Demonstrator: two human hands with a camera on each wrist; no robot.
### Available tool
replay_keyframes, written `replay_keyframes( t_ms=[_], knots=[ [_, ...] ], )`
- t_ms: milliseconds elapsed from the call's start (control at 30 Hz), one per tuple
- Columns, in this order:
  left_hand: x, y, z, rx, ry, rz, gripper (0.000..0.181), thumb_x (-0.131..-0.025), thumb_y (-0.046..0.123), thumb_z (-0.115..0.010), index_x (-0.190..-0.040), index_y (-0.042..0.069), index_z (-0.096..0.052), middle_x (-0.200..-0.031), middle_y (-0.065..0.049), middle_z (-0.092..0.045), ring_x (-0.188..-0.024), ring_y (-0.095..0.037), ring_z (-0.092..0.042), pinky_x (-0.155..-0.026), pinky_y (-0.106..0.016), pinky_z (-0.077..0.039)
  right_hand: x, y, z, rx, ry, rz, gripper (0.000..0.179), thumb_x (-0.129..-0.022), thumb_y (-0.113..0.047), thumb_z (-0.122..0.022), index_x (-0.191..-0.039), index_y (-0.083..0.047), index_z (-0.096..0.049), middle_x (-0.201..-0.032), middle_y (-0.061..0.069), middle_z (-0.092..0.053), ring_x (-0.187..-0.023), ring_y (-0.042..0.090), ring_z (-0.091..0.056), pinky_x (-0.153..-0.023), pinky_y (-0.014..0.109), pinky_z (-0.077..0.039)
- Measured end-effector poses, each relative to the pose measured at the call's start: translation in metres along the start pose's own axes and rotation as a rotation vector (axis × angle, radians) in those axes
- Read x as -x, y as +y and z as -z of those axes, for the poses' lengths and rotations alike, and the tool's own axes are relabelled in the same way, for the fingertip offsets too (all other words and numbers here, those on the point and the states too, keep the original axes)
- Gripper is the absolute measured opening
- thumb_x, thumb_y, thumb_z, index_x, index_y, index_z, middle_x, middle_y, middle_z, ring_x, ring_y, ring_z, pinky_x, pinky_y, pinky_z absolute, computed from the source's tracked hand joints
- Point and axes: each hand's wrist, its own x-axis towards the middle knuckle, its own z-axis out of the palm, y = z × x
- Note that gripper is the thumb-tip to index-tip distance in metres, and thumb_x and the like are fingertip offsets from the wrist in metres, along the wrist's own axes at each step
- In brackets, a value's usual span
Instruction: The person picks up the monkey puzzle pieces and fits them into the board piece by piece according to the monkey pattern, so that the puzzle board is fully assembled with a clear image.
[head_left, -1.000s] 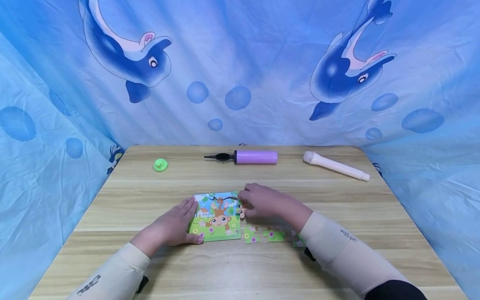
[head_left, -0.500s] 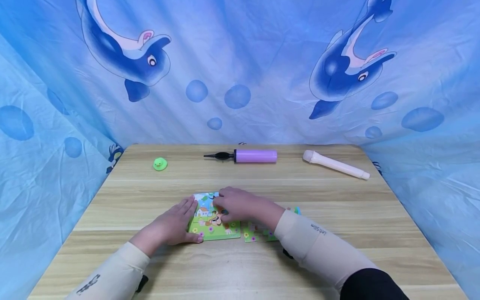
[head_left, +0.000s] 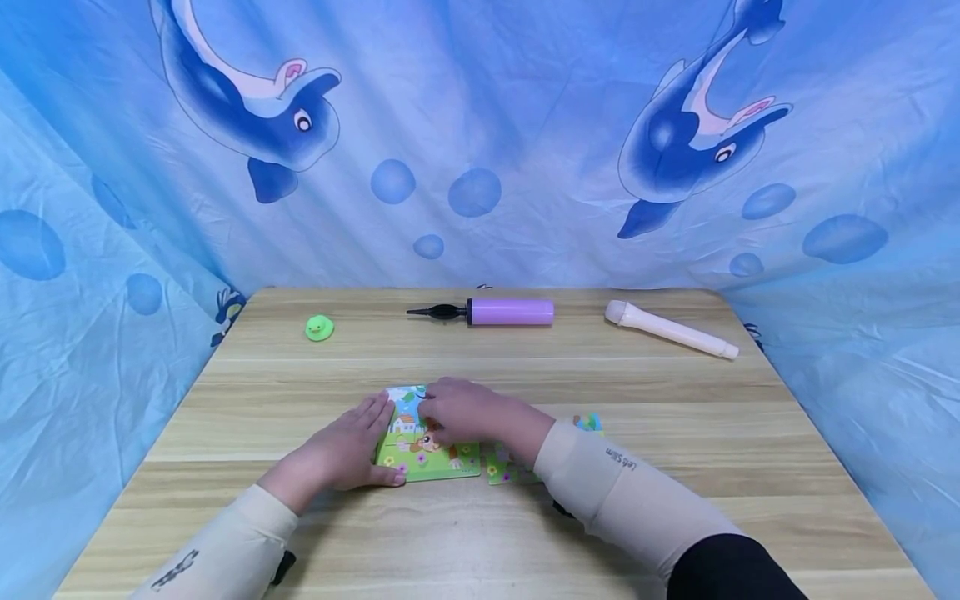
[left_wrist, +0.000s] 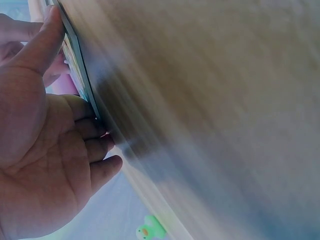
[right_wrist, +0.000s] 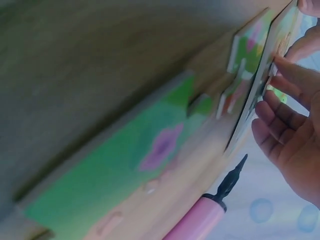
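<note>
A jigsaw puzzle board with a cartoon monkey lies flat on the table, its upper right part hidden under my right hand. My left hand rests along the board's left side, thumb at the near edge, fingers fairly straight. In the left wrist view, the left fingertips lie at the board's edge. My right hand is over the board with thumb and fingers bent close together at a puzzle piece, mostly hidden by the hand. Loose puzzle pieces lie right of the board, partly beneath the right forearm.
Along the back of the wooden table are a green toy duck, a purple hand pump with a black nozzle, and a pale, stick-shaped thing. A blue dolphin-print curtain hangs behind.
My right hand has moved left from the board's right edge onto the board, carrying a puzzle piece, then shifted slightly further left. My left hand has stayed in place.
</note>
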Motion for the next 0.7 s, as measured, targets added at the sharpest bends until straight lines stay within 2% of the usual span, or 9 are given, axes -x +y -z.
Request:
replay_keyframes(
  t_ms=[167, 433, 567, 700],
  knots=[
    [0.0006, -0.0011, 0.0003, 0.002, 0.006, -0.003, 0.111, -0.081, 0.068, -0.064, -0.154, -0.005, -0.021, -0.163, -0.022, -0.012, -0.15, -0.04, -0.014, -0.12, -0.053, -0.022, -0.0025, -0.0062, 0.0048, 0.02, -0.024, -0.022, 0.011, -0.09, -0.033, -0.07, -0.093, -0.025, -0.065, -0.089, -0.009, -0.05, -0.083, 0.01, -0.047, -0.073, 0.023, -0.044],
    [0.0028, -0.0011, 0.0026, -0.007, 0.012, -0.017, 0.111, -0.082, 0.068, -0.063, -0.153, -0.006, -0.022, -0.162, -0.024, -0.014, -0.149, -0.042, -0.015, -0.12, -0.054, -0.022, -0.0077, -0.0109, 0.0045, 0.062, -0.082, -0.042, 0.009, -0.094, -0.035, -0.066, -0.098, -0.027, -0.065, -0.098, -0.008, -0.055, -0.091, 0.01, -0.048, -0.078, 0.027, -0.047],
    [0.0041, 0.0004, 0.0038, 0.006, 0.012, -0.021, 0.111, -0.082, 0.067, -0.064, -0.152, -0.007, -0.022, -0.162, -0.024, -0.015, -0.149, -0.042, -0.015, -0.12, -0.054, -0.023, -0.0055, -0.0113, 0.0046, 0.047, -0.098, -0.061, 0.011, -0.095, -0.036, -0.063, -0.101, -0.027, -0.064, -0.104, -0.007, -0.057, -0.097, 0.012, -0.05, -0.084, 0.03, -0.049],
    [0.0047, 0.0019, 0.0044, 0.011, 0.012, -0.023, 0.11, -0.082, 0.067, -0.064, -0.152, -0.007, -0.023, -0.162, -0.024, -0.015, -0.149, -0.042, -0.016, -0.12, -0.054, -0.023, 0.0019, -0.0082, 0.0044, 0.02, -0.084, -0.046, 0.011, -0.097, -0.034, -0.061, -0.104, -0.027, -0.065, -0.113, -0.006, -0.06, -0.111, 0.014, -0.053, -0.097, 0.029, -0.048]
  ],
)
